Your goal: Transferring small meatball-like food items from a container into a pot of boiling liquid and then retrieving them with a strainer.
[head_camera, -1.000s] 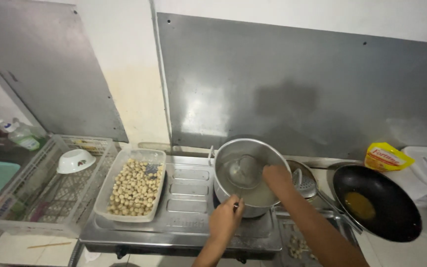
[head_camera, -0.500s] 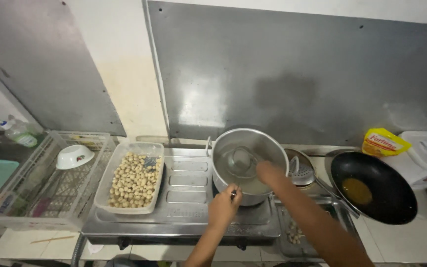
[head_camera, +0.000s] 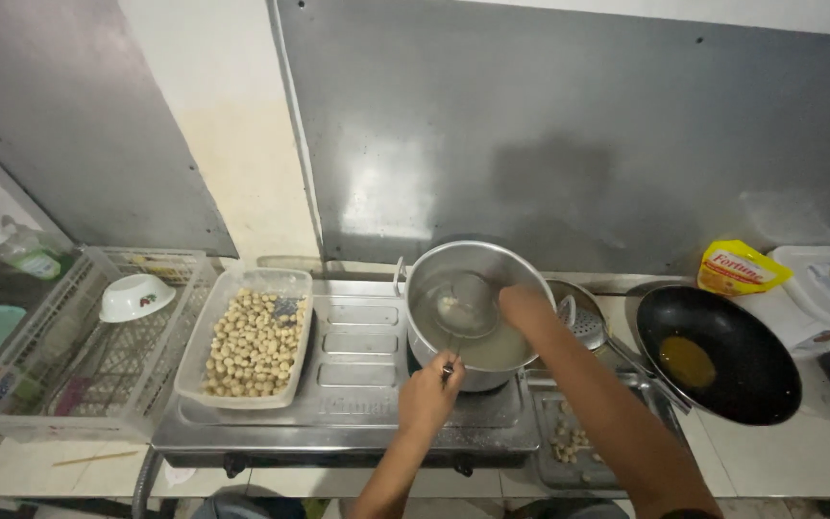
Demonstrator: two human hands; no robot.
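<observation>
On the steel stove, head view | round steel pot [head_camera: 477, 312] of cloudy liquid held centre | wire skimmer ladle [head_camera: 460, 306] dipped inside, its handle pinched by the left hand [head_camera: 427, 396] at the near rim | right hand [head_camera: 523, 306] curled over the pot's right side, grip cannot be told | step judged: scooping from the pot | next move calls for a level lift | clear tray of pale balls [head_camera: 254, 336] left, black wok [head_camera: 718, 351] right
</observation>
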